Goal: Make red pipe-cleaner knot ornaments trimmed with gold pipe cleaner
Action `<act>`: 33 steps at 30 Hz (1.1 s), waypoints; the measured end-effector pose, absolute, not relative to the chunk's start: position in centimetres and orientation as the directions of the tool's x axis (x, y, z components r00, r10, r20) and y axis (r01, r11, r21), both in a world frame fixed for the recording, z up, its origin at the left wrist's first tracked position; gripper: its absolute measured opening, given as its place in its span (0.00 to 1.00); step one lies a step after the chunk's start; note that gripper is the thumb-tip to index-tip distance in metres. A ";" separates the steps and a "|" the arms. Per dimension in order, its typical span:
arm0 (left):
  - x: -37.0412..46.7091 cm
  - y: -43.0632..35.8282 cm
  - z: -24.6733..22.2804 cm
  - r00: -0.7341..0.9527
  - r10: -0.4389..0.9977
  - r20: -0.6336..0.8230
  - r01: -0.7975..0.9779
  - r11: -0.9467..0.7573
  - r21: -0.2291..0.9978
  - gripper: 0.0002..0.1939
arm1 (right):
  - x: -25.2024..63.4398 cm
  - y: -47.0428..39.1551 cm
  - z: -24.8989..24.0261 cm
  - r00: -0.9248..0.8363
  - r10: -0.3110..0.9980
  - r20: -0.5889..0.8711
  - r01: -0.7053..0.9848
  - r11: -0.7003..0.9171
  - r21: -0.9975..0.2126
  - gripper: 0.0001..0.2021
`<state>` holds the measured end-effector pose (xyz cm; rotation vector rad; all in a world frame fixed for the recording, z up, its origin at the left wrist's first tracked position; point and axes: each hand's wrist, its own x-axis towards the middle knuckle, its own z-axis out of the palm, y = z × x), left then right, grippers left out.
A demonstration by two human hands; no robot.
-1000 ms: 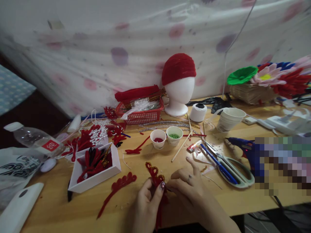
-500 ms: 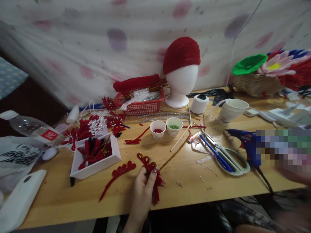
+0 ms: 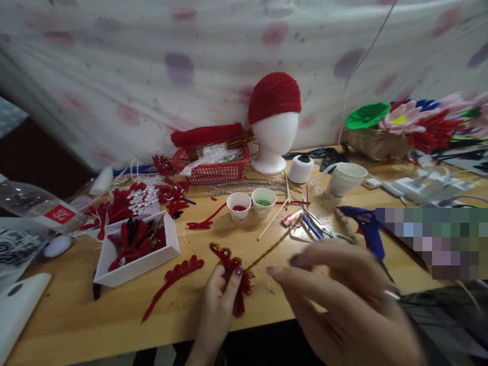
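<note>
My left hand (image 3: pixel 219 300) is closed around a red chenille-stem ornament (image 3: pixel 243 295) with gold trim at its top. From the ornament a gold chenille stem (image 3: pixel 269 250) sticks out to the upper right. My right hand (image 3: pixel 343 295), blurred by motion, hovers over the table to the right of the stem. Its thumb and finger are a little apart, with nothing seen between them. A scalloped red chenille piece (image 3: pixel 179 274) lies left of my left hand. Behind stand a cup of red beads (image 3: pixel 239 207) and a cup of green beads (image 3: pixel 264 202).
A white box (image 3: pixel 137 267) of red and black pieces is at left. Scissors (image 3: pixel 328 231), a blue pen (image 3: pixel 311 227) and a blue glue gun (image 3: pixel 366 229) lie at right. A foam head (image 3: pixel 273 137) in a red cap stands behind, beside a red basket (image 3: pixel 215 173).
My right hand has come in from the lower right edge toward the ornament, now covering part of the scissors. The view has turned slightly right. My left hand keeps its hold.
</note>
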<state>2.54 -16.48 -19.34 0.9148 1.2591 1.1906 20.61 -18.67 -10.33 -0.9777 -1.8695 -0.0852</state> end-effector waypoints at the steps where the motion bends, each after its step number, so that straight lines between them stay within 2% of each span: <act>1: 2.6 -16.4 -19.2 -0.075 0.976 -0.203 -0.167 0.188 0.968 0.21 | 19.7 -17.6 -10.7 -0.201 0.600 0.774 0.633 0.683 -0.365 0.11; 3: 2.6 -16.3 -18.9 -0.047 0.977 -0.209 -0.176 0.198 0.964 0.22 | 18.5 -15.9 -12.2 -0.232 0.629 0.742 0.590 0.698 -0.407 0.09; 8: 2.2 -16.2 -18.2 -0.016 0.982 -0.187 -0.175 0.181 0.968 0.19 | 18.5 -15.2 -15.3 -0.328 0.704 0.630 0.666 0.645 -0.374 0.03; 14: 2.3 -16.2 -18.9 0.040 0.987 -0.153 -0.175 0.157 0.972 0.21 | 19.4 -16.1 -15.3 -0.445 0.743 0.500 0.660 0.649 -0.378 0.10; 23: 2.3 -16.0 -19.7 0.010 0.992 -0.126 -0.155 0.126 0.980 0.26 | 18.7 -16.0 -16.1 -0.397 0.683 0.613 0.666 0.674 -0.320 0.10; 26: 2.1 -16.1 -19.8 0.010 0.986 -0.164 -0.084 0.164 0.983 0.27 | 18.3 -15.9 -16.7 -0.353 0.669 0.655 0.661 0.673 -0.332 0.09; 29: 2.2 -16.1 -20.0 -0.033 0.986 -0.162 0.002 0.162 0.987 0.25 | 18.0 -15.6 -17.4 -0.331 0.679 0.656 0.674 0.656 -0.339 0.08; 33: 2.4 -16.2 -19.8 -0.077 0.989 -0.125 0.025 0.127 0.992 0.18 | 18.0 -15.6 -17.6 -0.309 0.696 0.648 0.679 0.639 -0.362 0.07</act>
